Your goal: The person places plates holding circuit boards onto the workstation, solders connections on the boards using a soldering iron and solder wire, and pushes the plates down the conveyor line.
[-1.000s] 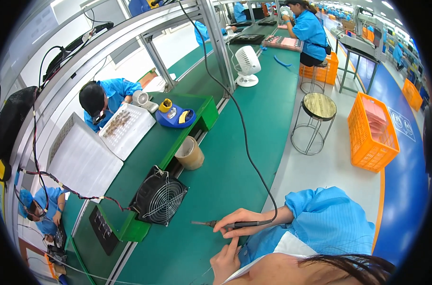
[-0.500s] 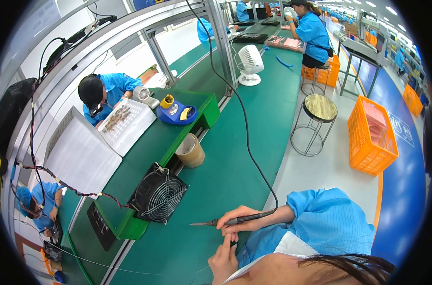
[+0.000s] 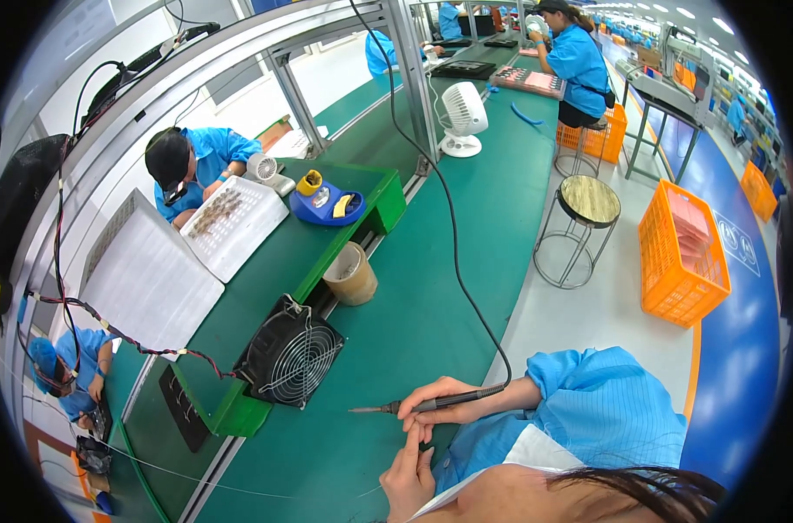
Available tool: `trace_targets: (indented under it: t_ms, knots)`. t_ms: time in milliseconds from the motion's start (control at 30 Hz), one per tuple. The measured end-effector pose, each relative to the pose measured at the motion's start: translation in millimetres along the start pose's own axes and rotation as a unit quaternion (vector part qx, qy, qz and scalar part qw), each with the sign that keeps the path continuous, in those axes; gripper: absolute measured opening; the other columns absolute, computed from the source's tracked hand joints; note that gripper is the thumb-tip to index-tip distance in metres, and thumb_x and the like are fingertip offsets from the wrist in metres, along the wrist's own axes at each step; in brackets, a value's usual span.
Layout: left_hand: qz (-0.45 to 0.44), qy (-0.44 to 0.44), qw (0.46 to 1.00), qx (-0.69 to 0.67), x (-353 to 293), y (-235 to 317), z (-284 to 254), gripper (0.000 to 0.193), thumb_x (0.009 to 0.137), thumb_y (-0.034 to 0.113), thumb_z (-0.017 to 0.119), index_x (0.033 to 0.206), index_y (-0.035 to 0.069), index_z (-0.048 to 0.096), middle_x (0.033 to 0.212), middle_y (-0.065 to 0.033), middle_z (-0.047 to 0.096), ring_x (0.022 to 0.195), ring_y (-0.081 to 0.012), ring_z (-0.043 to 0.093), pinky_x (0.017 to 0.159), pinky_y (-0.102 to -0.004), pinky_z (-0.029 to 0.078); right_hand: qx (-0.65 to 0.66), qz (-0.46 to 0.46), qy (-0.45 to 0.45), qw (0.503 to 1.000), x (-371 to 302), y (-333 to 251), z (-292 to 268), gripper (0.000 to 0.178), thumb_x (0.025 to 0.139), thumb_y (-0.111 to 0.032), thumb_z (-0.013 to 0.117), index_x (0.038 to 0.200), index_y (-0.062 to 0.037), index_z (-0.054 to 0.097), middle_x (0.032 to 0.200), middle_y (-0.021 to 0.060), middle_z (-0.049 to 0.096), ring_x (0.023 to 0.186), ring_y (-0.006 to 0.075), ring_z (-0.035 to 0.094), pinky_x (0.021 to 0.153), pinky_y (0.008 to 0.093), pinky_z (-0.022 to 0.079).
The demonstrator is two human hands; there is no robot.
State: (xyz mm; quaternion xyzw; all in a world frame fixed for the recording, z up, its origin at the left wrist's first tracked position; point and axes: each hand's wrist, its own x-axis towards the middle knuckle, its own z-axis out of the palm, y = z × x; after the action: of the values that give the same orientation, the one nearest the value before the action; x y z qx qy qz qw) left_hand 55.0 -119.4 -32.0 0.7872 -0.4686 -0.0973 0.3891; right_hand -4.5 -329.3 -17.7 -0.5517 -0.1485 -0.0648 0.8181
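the person's right hand (image 3: 444, 401) was clenched around a soldering iron (image 3: 414, 406), held like a pen low over the green bench mat (image 3: 431, 296), its thin tip pointing toward nine o'clock. the iron's black cable (image 3: 453, 235) rose from the handle end toward twelve o'clock, up to the overhead frame. the left hand (image 3: 410, 475) sat just at six o'clock of the right one, one raised finger touching the right hand's underside; it gripped nothing that could be seen. a black cooling fan (image 3: 290, 353) stood at ten o'clock of the iron's tip, apart from it. further toward twelve o'clock a roll of brown tape (image 3: 351, 275) rested on the mat, and beyond it a blue soldering iron stand (image 3: 328, 202) on the raised green shelf. a white desk fan (image 3: 462, 118) stood far up the bench. a round stool (image 3: 584, 218) stood at two o'clock, beside an orange crate (image 3: 680, 253).
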Motion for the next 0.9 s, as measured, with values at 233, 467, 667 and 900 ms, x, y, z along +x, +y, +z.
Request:
trace_targets:
  t_ms: [233,467,667,900]
  knots:
    - [0.043,0.007,0.999,0.027,8.8,27.6,-11.3,0.066,0.085,0.006,0.068,0.145,0.013,0.041,0.082,-0.0153,0.066,0.067,-0.0226,0.067,0.058,-0.0332,0.053,-0.074,-0.013,0.015,0.997,-1.5,-2.5,1.1,0.028,0.094,-0.002,0.058,0.122,0.0012,0.057,0.103,0.0129,0.067,0.087,0.0155,0.068,0.074,0.0268,0.058]
    - [0.035,0.020,0.999,0.027,6.9,26.9,-10.1,0.063,0.083,0.007,0.070,0.141,0.013,0.046,0.080,-0.0135,0.066,0.064,-0.0246,0.067,0.056,-0.0334,0.054,-0.064,0.009,0.011,0.998,-0.2,-4.0,1.9,0.028,0.095,-0.002,0.057,0.122,0.0006,0.057,0.102,0.0132,0.068,0.084,0.0157,0.068,0.073,0.0272,0.058]
    - [0.012,0.016,1.000,0.018,8.5,31.0,-10.9,0.063,0.084,0.008,0.070,0.142,0.016,0.046,0.083,-0.0135,0.067,0.066,-0.0232,0.068,0.058,-0.0319,0.055,-0.049,0.006,0.003,0.999,-0.3,-1.4,0.4,0.026,0.097,-0.002,0.053,0.122,0.0009,0.058,0.105,0.0131,0.066,0.088,0.0171,0.068,0.075,0.0279,0.058]
    - [0.013,0.038,0.999,-0.004,6.7,29.3,-8.3,0.061,0.085,0.006,0.069,0.141,0.016,0.048,0.083,-0.0135,0.067,0.066,-0.0208,0.067,0.059,-0.0313,0.055,-0.060,0.014,-0.008,0.998,0.6,-2.8,0.6,0.025,0.098,-0.002,0.051,0.122,0.0012,0.057,0.108,0.0141,0.065,0.094,0.0185,0.067,0.079,0.0292,0.058]
